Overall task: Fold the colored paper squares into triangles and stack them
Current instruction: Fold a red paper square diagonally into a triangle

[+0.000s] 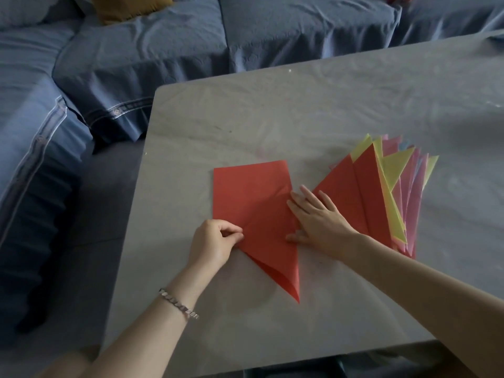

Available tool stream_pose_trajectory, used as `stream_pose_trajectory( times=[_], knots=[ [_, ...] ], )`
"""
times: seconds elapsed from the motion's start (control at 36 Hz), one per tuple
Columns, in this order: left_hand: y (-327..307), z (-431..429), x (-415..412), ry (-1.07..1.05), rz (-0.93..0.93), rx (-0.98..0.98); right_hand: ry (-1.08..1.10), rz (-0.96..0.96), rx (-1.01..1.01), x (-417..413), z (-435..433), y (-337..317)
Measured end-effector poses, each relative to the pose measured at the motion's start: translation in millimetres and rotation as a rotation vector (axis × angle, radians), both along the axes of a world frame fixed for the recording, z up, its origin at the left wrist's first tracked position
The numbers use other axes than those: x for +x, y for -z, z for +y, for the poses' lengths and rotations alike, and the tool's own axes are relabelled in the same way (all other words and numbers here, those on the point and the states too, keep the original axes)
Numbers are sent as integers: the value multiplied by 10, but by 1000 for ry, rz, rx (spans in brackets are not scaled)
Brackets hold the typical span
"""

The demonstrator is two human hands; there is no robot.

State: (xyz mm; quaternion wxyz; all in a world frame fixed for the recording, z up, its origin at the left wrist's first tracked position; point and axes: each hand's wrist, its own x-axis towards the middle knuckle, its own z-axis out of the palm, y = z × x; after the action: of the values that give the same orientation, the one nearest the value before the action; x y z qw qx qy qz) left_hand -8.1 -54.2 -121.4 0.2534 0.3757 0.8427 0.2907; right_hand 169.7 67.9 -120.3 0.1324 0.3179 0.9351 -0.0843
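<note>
- Near the middle of the frame, a red paper (pixel 253 197) lies on the grey surface (pixel 313 105), partly folded, with a sharp tip pointing to the bottom of the frame.
- The left hand (pixel 211 242) is at the left edge of the red paper. Its fingers (pixel 231 232) are pinched tight on the paper's edge where the fold starts.
- The right hand (pixel 317 221) lies flat on the right side of the red paper. Its fingers (pixel 298 207) are spread wide and press the paper down. They hold nothing.
- A silver bracelet (pixel 178 304) sits on the left wrist.
- Just right of the right hand, a pile of folded triangles (pixel 381 197) lies on the surface. Red ones are on top, and yellow, pink and a bit of blue peek out below, fanned toward the right of the frame.
- The right arm lies across the lower part of the pile.
- A blue sofa (pixel 163 50) fills the top and left of the frame, behind the surface.
- A brown-yellow cushion (pixel 128 6) sits on the sofa at the top left.
</note>
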Motion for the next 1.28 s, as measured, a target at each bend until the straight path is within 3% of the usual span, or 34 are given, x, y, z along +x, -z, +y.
stream_pose_trajectory(
  times=[0.31, 0.42, 0.47, 0.56, 0.69, 0.81, 0.89, 0.97, 1.06, 1.17, 1.28],
  knots=[
    [22, -6, -16, 10, -74, 25, -139, -19, -55, 395, -434, 69],
    [17, -23, 15, 10, -45, 39, -63, -22, -32, 443, -542, 65],
    [11, -56, 46, 9, -6, 67, -25, 101, -90, 454, -586, 92],
    [-8, -136, 105, 34, 36, 220, 81, 205, -377, 454, -627, 38],
    [-137, -215, 170, 158, -31, 550, 306, 681, -674, 367, -647, -28],
    [-274, -185, 226, 115, -158, 592, 555, 1056, -822, 296, -602, -83],
    [-268, -114, 212, 52, -190, 472, 640, 1133, -718, 335, -468, -176],
    [-165, -19, 103, -60, -72, 286, 698, 1125, -492, 490, -230, -323],
    [-115, 96, -4, -153, 120, 28, 720, 943, -195, 686, 3, -449],
    [-182, 258, 26, -142, 233, -297, 712, 448, 55, 830, 110, -426],
    [-242, 410, 75, -162, 235, -429, 506, 422, 191, 773, -47, -270]
  ],
)
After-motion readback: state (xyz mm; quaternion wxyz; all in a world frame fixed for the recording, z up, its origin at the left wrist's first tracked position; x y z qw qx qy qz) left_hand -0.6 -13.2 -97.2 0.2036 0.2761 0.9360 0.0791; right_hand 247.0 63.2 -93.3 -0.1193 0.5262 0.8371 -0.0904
